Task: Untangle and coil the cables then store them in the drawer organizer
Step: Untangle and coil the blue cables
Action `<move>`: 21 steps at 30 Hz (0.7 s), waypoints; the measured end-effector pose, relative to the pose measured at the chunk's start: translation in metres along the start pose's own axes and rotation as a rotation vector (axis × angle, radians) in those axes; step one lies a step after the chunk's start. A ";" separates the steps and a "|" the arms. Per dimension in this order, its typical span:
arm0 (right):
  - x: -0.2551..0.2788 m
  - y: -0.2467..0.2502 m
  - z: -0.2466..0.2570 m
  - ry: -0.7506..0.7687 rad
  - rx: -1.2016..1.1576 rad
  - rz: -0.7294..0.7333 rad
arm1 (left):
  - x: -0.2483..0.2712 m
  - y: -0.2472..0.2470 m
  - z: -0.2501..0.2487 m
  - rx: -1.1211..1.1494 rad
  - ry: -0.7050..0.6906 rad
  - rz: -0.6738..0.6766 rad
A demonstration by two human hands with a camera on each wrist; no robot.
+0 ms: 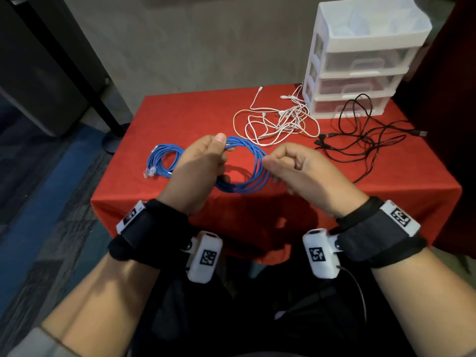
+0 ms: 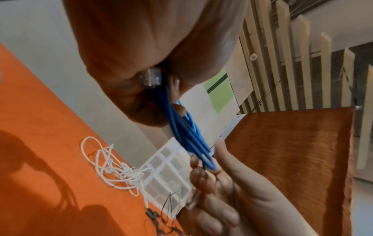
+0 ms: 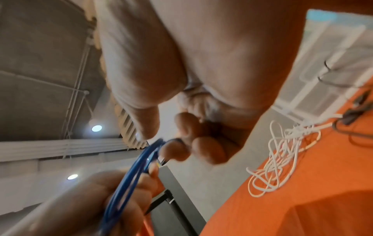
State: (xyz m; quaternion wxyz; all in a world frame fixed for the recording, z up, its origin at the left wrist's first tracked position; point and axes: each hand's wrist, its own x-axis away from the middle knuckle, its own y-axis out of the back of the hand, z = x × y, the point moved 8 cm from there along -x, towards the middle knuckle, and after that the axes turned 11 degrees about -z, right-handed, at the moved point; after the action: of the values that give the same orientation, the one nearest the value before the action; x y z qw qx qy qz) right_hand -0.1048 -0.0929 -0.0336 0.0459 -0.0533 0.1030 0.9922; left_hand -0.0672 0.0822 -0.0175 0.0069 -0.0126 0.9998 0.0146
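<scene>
One blue Ethernet coil [image 1: 162, 161] lies finished left of the second coil [image 1: 247, 166], gripped by left hand [image 1: 203, 163] and pinched by right hand [image 1: 296, 168]. Beyond it, white tangle [image 1: 278, 122] and black tangle [image 1: 360, 137] wait beside the closed drawer organizer [image 1: 360, 60].

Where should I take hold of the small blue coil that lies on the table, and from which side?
Grip the small coil across its bundled loops at the far rim, coming from above. It lies flat on the red cloth, and its clear plugs stick out at the near left, so that side probably gives a looser grip.
</scene>
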 end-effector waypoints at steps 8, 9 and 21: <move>0.004 -0.008 -0.002 0.044 0.029 0.004 | -0.001 -0.001 0.013 0.020 -0.030 -0.057; 0.002 -0.009 -0.002 0.051 0.002 0.006 | 0.000 -0.003 0.013 0.032 -0.028 -0.050; -0.015 -0.005 -0.022 -0.016 -0.088 -0.007 | 0.001 0.007 0.025 -0.154 0.073 0.113</move>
State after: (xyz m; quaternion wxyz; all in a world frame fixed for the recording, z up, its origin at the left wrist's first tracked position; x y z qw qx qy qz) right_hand -0.0875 -0.0942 -0.0546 0.0480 -0.0476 0.0589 0.9960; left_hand -0.0685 0.0897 -0.0421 -0.0313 0.0430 0.9944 0.0913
